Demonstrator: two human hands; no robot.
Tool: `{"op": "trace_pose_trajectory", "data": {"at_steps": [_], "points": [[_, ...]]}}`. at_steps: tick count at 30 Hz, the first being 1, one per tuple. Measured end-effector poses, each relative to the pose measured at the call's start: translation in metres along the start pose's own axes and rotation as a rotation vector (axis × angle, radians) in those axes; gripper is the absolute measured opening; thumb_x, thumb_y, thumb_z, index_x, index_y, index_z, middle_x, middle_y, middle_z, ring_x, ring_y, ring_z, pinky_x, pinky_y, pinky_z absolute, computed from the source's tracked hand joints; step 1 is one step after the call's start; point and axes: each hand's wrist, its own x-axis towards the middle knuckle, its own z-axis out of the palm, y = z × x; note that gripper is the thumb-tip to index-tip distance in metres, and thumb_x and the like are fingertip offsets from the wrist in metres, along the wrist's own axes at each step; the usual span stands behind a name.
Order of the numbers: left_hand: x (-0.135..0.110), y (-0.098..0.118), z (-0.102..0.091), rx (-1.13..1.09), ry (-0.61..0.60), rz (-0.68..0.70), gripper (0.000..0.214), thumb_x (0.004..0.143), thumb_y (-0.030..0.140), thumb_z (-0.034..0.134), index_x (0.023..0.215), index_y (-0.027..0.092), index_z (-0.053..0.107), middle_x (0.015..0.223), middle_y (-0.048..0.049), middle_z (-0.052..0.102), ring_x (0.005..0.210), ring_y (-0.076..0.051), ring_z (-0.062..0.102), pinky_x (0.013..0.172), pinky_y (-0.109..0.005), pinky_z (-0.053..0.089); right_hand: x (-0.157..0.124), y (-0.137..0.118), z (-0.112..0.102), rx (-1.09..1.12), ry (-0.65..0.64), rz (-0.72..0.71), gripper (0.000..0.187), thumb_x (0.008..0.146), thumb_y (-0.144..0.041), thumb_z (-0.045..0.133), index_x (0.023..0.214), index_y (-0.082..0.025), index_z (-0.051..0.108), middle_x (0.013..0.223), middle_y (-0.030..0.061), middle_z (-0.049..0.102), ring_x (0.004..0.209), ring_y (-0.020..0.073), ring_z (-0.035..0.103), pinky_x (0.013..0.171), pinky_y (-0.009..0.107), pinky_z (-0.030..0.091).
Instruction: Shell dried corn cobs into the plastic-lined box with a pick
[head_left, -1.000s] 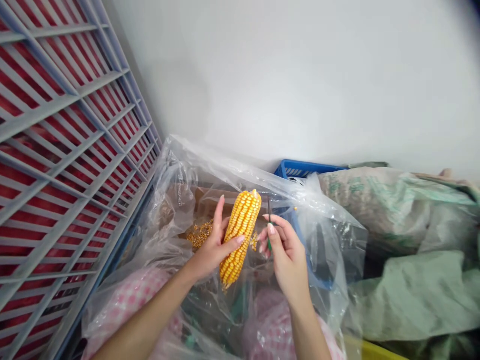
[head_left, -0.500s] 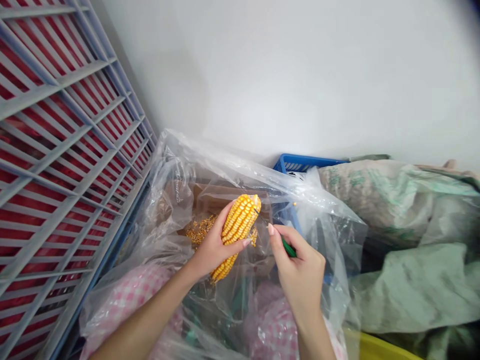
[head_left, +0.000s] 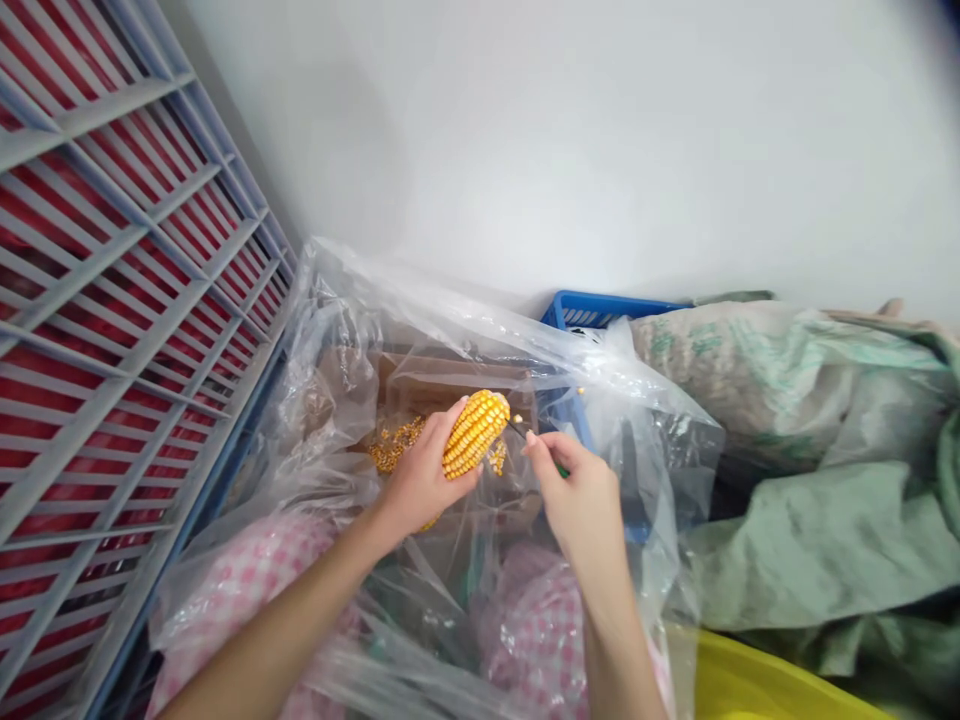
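Observation:
A yellow ear of corn is gripped in my left hand, its top end leaning to the upper right. My right hand is closed round a screwdriver with a thin dark shaft and a green handle mostly hidden by the fingers. The shaft's tip meets the right side of the ear near the top. Below both hands, loose corn kernels lie inside a clear plastic bag, over brown cardboard.
A grey plastic crate with red contents rises on the left. A white wall stands behind. On the right are a blue basket, woven sacks and a yellow container. Pink checked cloth shows beneath the bag.
My right hand has moved left, bringing the screwdriver shaft to the ear's side. My left hand has turned the ear, and a kernel now shows just off its upper right. The view has shifted slightly.

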Motion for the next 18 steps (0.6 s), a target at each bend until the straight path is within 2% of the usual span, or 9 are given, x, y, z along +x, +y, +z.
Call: {"op": "trace_pose_trajectory", "data": {"at_steps": [5, 7, 9, 11, 14, 16, 18], "points": [[-0.004, 0.002, 0.011, -0.064, 0.064, -0.057, 0.069, 0.073, 0.026, 0.057, 0.135, 0.019, 0.026, 0.137, -0.0130, 0.036, 0.129, -0.024, 0.033, 0.107, -0.040, 0.025, 0.000, 0.000, 0.041, 0.027, 0.142, 0.028, 0.030, 0.086, -0.040, 0.038, 0.074, -0.019, 0.056, 0.056, -0.0021, 0.053, 0.048, 0.0113, 0.043, 0.051, 0.023, 0.030], [-0.007, 0.005, 0.014, -0.122, 0.054, -0.084, 0.067, 0.073, 0.025, 0.057, 0.133, 0.018, 0.027, 0.138, -0.0129, 0.035, 0.129, -0.023, 0.032, 0.108, -0.039, 0.024, 0.002, 0.001, 0.046, 0.087, 0.197, 0.047, 0.029, 0.087, -0.040, 0.036, 0.075, -0.020, 0.053, 0.059, -0.0026, 0.052, 0.050, 0.0111, 0.044, 0.052, 0.022, 0.030], [-0.009, 0.007, 0.014, -0.187, 0.038, -0.132, 0.067, 0.074, 0.027, 0.057, 0.133, 0.018, 0.027, 0.140, -0.0125, 0.033, 0.130, -0.023, 0.031, 0.108, -0.039, 0.023, 0.005, 0.003, 0.041, 0.167, 0.223, 0.061, 0.031, 0.087, -0.043, 0.036, 0.073, -0.020, 0.051, 0.058, -0.0038, 0.050, 0.051, 0.0104, 0.043, 0.052, 0.022, 0.031], [-0.008, 0.008, 0.011, -0.228, 0.046, -0.158, 0.068, 0.074, 0.029, 0.058, 0.133, 0.019, 0.026, 0.141, -0.0119, 0.032, 0.130, -0.022, 0.031, 0.109, -0.039, 0.023, 0.007, 0.004, 0.027, 0.206, 0.194, 0.064, 0.032, 0.085, -0.045, 0.040, 0.070, -0.019, 0.052, 0.055, -0.0049, 0.047, 0.049, 0.0097, 0.040, 0.050, 0.021, 0.030], [-0.005, 0.005, 0.003, -0.221, 0.085, -0.122, 0.067, 0.073, 0.027, 0.058, 0.133, 0.021, 0.028, 0.140, -0.0105, 0.034, 0.129, -0.022, 0.032, 0.108, -0.040, 0.023, 0.005, 0.002, 0.010, 0.163, 0.033, 0.019, 0.033, 0.082, -0.046, 0.046, 0.066, -0.018, 0.053, 0.051, -0.0058, 0.044, 0.048, 0.0088, 0.037, 0.049, 0.021, 0.028], [-0.003, 0.002, -0.001, -0.199, 0.110, -0.102, 0.068, 0.073, 0.026, 0.059, 0.133, 0.022, 0.029, 0.139, -0.0101, 0.035, 0.129, -0.023, 0.033, 0.108, -0.041, 0.024, 0.003, -0.001, 0.006, 0.121, -0.051, -0.022, 0.032, 0.082, -0.044, 0.047, 0.064, -0.018, 0.053, 0.050, -0.0062, 0.042, 0.047, 0.0082, 0.035, 0.049, 0.021, 0.028], [-0.002, 0.000, -0.003, -0.172, 0.123, -0.101, 0.069, 0.072, 0.026, 0.060, 0.134, 0.022, 0.029, 0.139, -0.0104, 0.036, 0.128, -0.024, 0.033, 0.107, -0.041, 0.024, 0.002, -0.003, 0.008, 0.091, -0.079, -0.050, 0.033, 0.083, -0.043, 0.046, 0.062, -0.018, 0.051, 0.050, -0.0064, 0.040, 0.047, 0.0078, 0.034, 0.049, 0.021, 0.027]]}}
